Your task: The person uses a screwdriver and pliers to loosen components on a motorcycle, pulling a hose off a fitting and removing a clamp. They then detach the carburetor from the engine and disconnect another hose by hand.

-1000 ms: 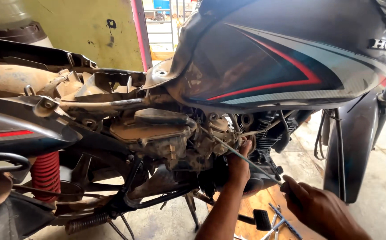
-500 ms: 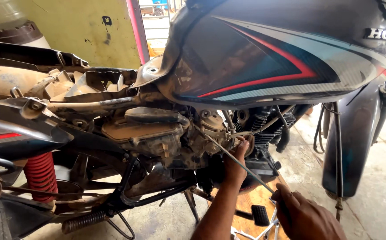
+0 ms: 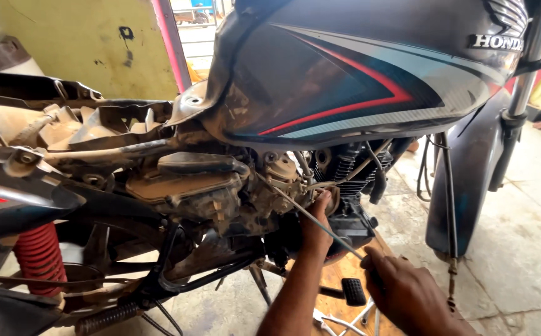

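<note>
My left hand [image 3: 316, 225] reaches up into the engine bay of the motorcycle [image 3: 320, 118], its fingers curled against the grimy carburettor [image 3: 269, 190] area just behind the finned engine cylinder [image 3: 345, 177]; I cannot tell whether they pinch anything there. My right hand [image 3: 407, 292] sits lower, closed around the handle end of a long thin screwdriver [image 3: 311, 218], whose shaft slants up and to the left past my left hand's thumb toward the carburettor. Above both hands hangs the dark fuel tank [image 3: 357, 74] with red and pale blue stripes. At far left a red coil spring [image 3: 37, 255] shows beneath the stripped frame. Below my hands a black foot peg [image 3: 352, 290] stands over a wooden board [image 3: 339, 298] on the concrete floor [image 3: 519, 249].
</note>
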